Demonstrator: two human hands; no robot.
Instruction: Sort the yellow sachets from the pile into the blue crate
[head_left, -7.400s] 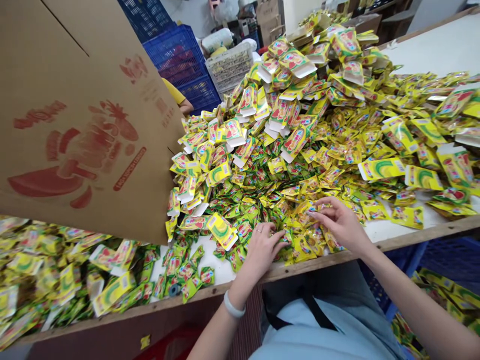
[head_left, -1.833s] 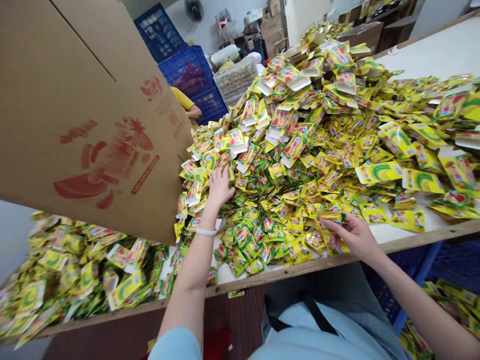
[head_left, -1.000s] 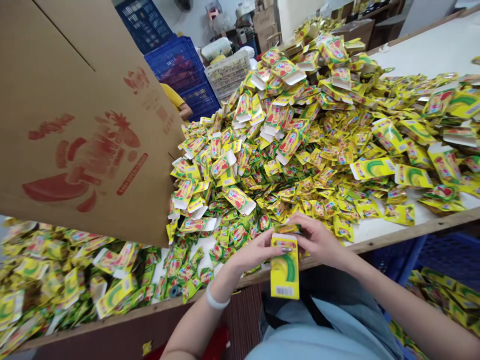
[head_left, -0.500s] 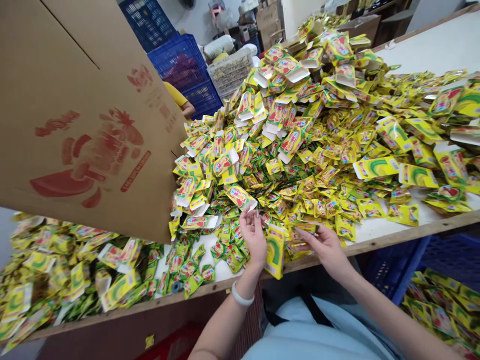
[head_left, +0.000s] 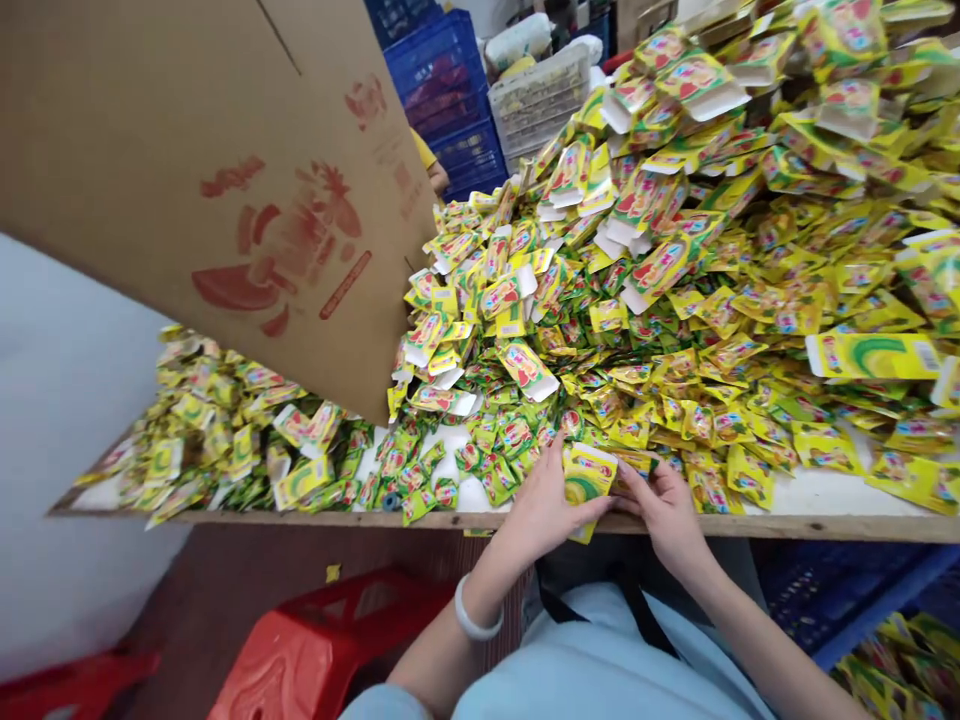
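Note:
At the table's front edge, my left hand (head_left: 541, 505) is closed round a small yellow box (head_left: 589, 474) with a green banana print. My right hand (head_left: 664, 505) is just right of it, its fingers pinched on a small yellow packet (head_left: 636, 461) partly hidden by the fingers. The fingertips of both hands come close together at the box's right side. Beyond the hands lies a big heap of yellow boxes and small packets (head_left: 690, 300). Small green packets (head_left: 499, 478) lie left of my left hand.
A large cardboard carton (head_left: 300, 220) stands on the table (head_left: 840, 490) at the left, with more packets (head_left: 217, 410) beside it. Blue crates (head_left: 442, 75) and a white crate (head_left: 544, 100) stand behind. Red stools (head_left: 300, 640) are below, and a blue crate (head_left: 840, 590) is lower right. A person's arm (head_left: 435, 170) shows behind the carton.
The view has turned leftward and down. My left hand, earlier open beside the box, has closed round it. My right hand has come closer to the box, still pinching the packet.

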